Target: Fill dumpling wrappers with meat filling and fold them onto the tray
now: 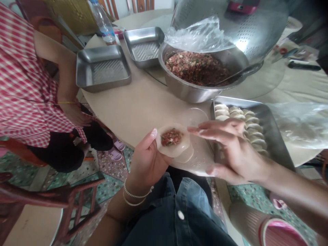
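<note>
A round dumpling wrapper lies in my left hand, with a mound of minced meat filling at its middle. My left thumb rests at the wrapper's near-left edge and the other fingers are beneath it. More wrappers show just under and beside it at the table's edge. My right hand hovers to the right, fingers stretched out and apart, fingertips close to the wrapper's right edge. Behind that hand, a metal tray carries rows of folded dumplings, partly hidden by it.
A steel bowl of meat filling holds a spoon, with a plastic bag over its rim. Two metal trays stand left. A person in a checked shirt is at left; a bin stands below right.
</note>
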